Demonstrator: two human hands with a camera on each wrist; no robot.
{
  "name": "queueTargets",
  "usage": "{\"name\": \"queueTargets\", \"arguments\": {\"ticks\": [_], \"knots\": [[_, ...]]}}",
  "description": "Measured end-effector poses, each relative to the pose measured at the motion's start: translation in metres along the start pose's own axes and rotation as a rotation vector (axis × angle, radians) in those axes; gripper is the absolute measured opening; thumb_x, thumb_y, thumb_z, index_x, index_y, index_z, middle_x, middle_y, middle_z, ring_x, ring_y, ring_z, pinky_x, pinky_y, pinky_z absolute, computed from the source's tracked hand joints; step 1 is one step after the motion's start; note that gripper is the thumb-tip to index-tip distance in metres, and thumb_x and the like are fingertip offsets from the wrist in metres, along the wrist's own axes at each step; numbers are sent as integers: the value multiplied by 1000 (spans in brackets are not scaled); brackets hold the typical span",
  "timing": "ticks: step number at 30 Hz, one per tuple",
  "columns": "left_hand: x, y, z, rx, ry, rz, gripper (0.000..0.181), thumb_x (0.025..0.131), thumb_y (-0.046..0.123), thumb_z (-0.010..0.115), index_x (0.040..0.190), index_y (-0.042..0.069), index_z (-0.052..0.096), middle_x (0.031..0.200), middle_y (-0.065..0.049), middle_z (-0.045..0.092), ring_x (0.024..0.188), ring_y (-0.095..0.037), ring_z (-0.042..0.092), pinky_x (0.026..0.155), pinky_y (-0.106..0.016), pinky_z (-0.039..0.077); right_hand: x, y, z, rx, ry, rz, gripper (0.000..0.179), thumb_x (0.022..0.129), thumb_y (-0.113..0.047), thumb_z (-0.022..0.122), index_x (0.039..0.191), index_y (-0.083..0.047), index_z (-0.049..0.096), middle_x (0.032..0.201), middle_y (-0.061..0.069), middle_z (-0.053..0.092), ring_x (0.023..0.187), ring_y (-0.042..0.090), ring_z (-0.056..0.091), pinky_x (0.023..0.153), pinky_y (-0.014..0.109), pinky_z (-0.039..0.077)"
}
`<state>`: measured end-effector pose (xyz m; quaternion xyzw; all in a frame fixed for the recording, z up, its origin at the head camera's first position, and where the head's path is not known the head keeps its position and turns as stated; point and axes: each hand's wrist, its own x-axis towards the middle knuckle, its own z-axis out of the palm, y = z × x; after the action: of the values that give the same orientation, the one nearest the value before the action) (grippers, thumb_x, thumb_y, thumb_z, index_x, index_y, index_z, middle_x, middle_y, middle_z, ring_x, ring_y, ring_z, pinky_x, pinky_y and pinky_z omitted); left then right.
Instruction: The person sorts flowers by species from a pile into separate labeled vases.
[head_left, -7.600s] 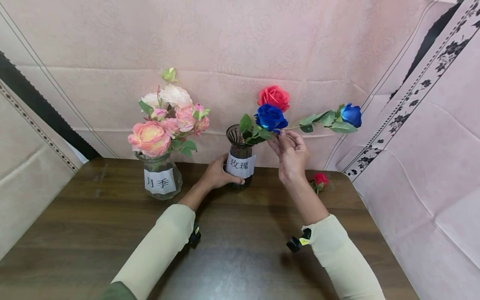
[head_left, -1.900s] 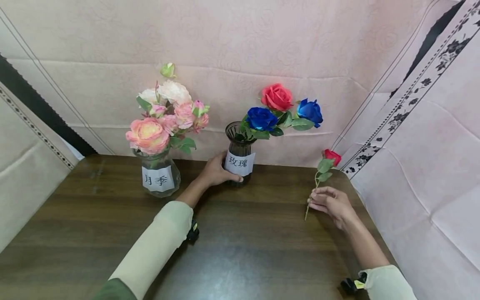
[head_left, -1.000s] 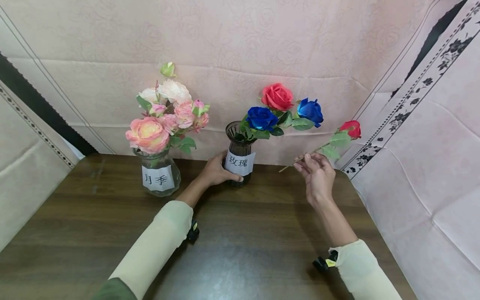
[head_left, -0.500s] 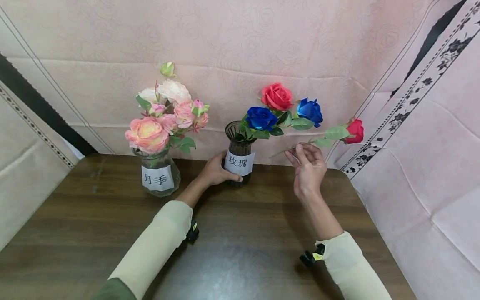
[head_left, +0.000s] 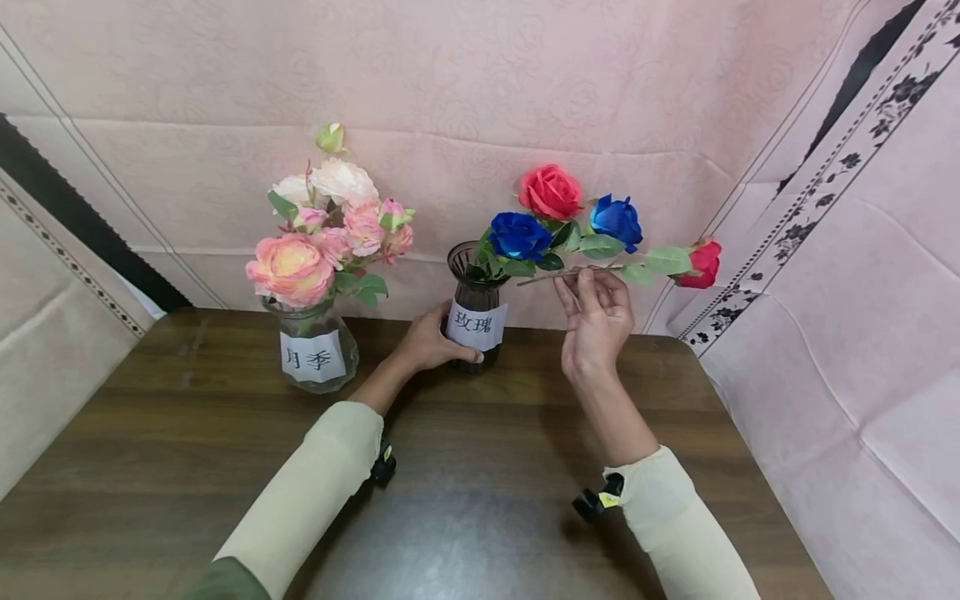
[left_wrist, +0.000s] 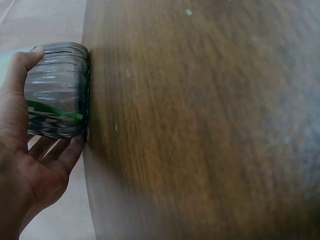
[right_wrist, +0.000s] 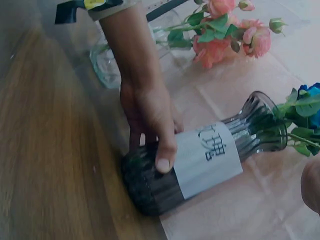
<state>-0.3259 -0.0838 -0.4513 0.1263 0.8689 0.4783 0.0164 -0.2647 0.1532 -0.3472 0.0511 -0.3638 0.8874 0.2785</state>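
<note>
My left hand (head_left: 435, 342) holds the lower body of a dark glass vase (head_left: 480, 296) with a paper label; thumb in front, fingers partly hidden behind. Its ribbed glass (left_wrist: 57, 82) and green stems show in the left wrist view. A red rose (head_left: 551, 192) and two blue roses, one front blue rose (head_left: 520, 237) and one leaning right (head_left: 617, 222), stand in it. With thumb and fingertips my right hand (head_left: 596, 329) pinches the stem of another red rose (head_left: 702, 264). That rose lies nearly level, bloom to the right, its bare stem end just right of the vase's mouth.
Left of the dark vase stands a clear glass vase (head_left: 348, 358), labelled, with pink and white flowers (head_left: 291, 271). Both stand near the far edge of the wooden table (head_left: 465, 500). A pink cloth (head_left: 450, 75) hangs right behind them.
Earlier my right hand held the second blue rose; that one now stands in the dark vase. It has picked the small red rose off the table and carried it left towards the vase.
</note>
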Motion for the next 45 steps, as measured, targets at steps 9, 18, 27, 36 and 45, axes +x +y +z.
{"name": "queueTargets", "arguments": {"ticks": [9, 18, 27, 36, 45], "knots": [[-1, -1, 0, 10, 1, -11, 110, 77, 38, 105, 167, 11, 47, 154, -17, 67, 142, -38, 65, 125, -57, 51, -6, 14, 14, 57, 53, 49, 6, 110, -2, 68, 109, -8, 70, 107, 11, 74, 93, 22, 81, 95, 39, 69], [-3, 0, 1, 1, 5, -6, 111, 77, 37, 105, 167, 11, 47, 153, -17, 68, 141, -37, 65, 123, -57, 51, -19, 33, 24, -44, 5, 41, 8, 110, -1, 70, 103, -6, 71, 94, 4, 81, 91, 17, 83, 96, 40, 69], [2, -8, 2, 9, 10, 25, 113, 73, 46, 105, 165, 9, 51, 148, -17, 71, 137, -36, 67, 121, -55, 53, -32, 50, 29, -319, 9, -41, 12, 102, 1, 74, 101, -7, 82, 88, -3, 77, 84, 14, 71, 79, 29, 63], [-2, 1, 1, 2, 7, 1, 106, 77, 37, 105, 165, 10, 50, 150, -17, 69, 137, -38, 67, 121, -58, 52, -37, 66, 30, -394, -67, -124, 8, 102, -1, 75, 104, 3, 81, 79, 9, 72, 69, 16, 67, 63, 26, 60], [-1, 1, 2, 12, 26, 5, 109, 77, 35, 104, 168, 9, 48, 153, -19, 68, 138, -38, 66, 122, -58, 51, -46, 70, 23, -420, -106, -153, 21, 110, -13, 75, 121, 2, 84, 95, 19, 80, 74, 10, 74, 73, 27, 67]]}}
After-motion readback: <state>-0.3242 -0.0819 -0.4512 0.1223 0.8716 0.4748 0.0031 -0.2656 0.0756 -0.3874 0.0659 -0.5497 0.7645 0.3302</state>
